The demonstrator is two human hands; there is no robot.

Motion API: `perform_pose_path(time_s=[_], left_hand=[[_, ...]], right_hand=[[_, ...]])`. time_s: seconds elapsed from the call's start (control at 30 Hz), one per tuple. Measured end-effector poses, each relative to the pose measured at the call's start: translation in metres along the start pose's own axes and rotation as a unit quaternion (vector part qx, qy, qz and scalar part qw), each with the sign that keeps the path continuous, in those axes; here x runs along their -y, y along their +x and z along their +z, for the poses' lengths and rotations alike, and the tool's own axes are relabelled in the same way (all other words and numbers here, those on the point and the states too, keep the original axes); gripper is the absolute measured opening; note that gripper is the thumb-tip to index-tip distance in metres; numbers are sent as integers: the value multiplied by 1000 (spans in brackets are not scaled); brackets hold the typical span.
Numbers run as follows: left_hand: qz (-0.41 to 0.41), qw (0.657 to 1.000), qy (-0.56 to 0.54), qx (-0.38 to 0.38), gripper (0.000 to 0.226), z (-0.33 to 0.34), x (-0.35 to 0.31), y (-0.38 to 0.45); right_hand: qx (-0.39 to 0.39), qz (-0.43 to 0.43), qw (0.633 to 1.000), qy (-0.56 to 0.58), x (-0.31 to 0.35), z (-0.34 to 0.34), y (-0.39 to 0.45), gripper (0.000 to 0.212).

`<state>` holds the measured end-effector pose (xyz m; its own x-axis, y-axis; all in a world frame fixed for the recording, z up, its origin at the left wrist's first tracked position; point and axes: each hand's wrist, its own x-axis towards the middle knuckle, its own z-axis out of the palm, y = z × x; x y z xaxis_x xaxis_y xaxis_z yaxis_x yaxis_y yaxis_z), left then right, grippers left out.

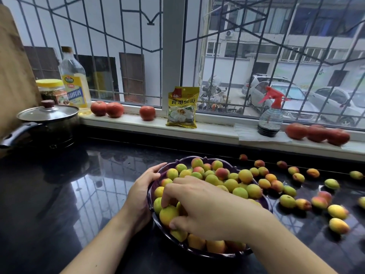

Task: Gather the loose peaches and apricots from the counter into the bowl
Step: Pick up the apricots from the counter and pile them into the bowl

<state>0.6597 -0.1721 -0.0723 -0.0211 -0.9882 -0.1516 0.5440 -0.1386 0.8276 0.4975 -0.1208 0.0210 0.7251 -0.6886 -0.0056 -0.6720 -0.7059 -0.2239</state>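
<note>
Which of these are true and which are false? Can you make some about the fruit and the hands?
1. The left hand holds the rim of the purple bowl. True.
2. The right hand is picking a tomato off the windowsill. False: it is over the bowl, its fingers on a yellow fruit.
3. Loose fruit lies on the counter to the right of the bowl. True.
4. The bowl is empty. False: it is heaped with fruit.
5. The pot has no lid. False: a glass lid covers it.
</note>
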Motion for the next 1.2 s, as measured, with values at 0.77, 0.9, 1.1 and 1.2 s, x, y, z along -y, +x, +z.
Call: perform_pose_path(time_s=[0.77, 0.9, 1.1, 1.2], left_hand=[[13, 1000, 8, 13, 41, -2, 5, 4], [12, 1000, 8, 12, 42, -3, 5, 4], [13, 1000, 0, 3, 42, -5, 6, 7], [13, 1000, 2, 2, 42, -5, 6, 7]], right_hand=[[-59, 481, 872, -65, -242, 30, -53, 27], [-77, 457, 884, -59, -239, 28, -56, 24], [-310, 283, 877, 233, -184, -24, -61, 10], [-219, 172, 902, 329, -142, -42, -58, 21]])
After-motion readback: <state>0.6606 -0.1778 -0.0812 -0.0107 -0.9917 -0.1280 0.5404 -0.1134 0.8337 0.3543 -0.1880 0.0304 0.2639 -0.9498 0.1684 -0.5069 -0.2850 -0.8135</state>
